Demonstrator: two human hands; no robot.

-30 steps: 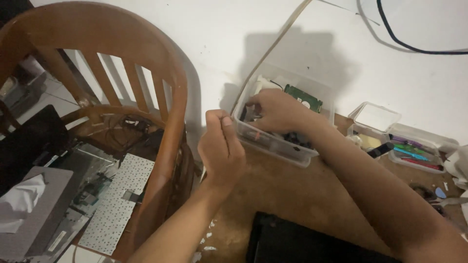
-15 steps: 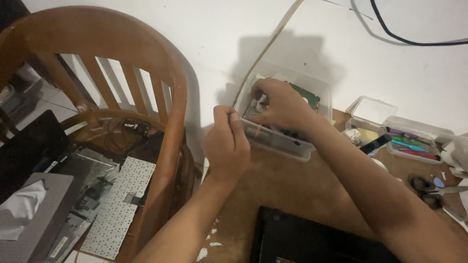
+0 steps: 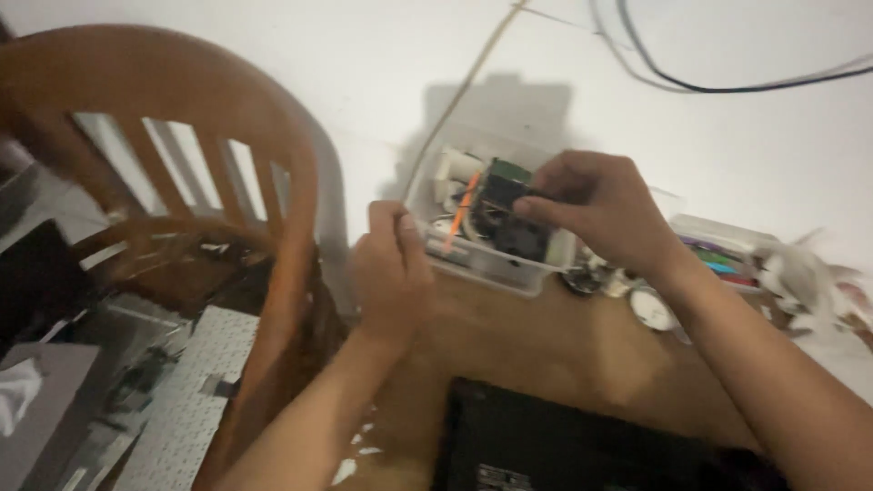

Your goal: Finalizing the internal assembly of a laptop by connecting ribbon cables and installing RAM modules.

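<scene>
Clear plastic bin (image 3: 496,264), rectangular and thin-walled, is gripped at its near-left rim by the left hand (image 3: 391,273), thumb and fingers pinched together on the edge. Over the bin, the right hand (image 3: 596,205) is closed on a small dark part (image 3: 509,195) with a green board-like face, pinched between thumb and fingertips and lifted just above the contents; what exactly the part is cannot be told through the blur. Directly under the right hand, the bin is packed with jumbled small items: a black boxy piece, a white cylinder, an orange stick (image 3: 462,211), loose wiring. Beyond the right wrist, small round metal pieces (image 3: 582,277) and a second tray of coloured pens (image 3: 723,259) are seen on the brown wooden tabletop (image 3: 546,345). Toward the body from both hands, a flat black matte device (image 3: 564,445) is lying. Left of the left hand, a curved wooden chair back (image 3: 182,118) with slats is standing, smooth and varnished; a white perforated panel (image 3: 182,400) is below it.

Risks, judged: wires may be snagged on the lifted part and neighbouring items dragged out; the light bin could be tipped or slid if the rim pinch slips; the pinched part could be dropped onto the hard contents.
</scene>
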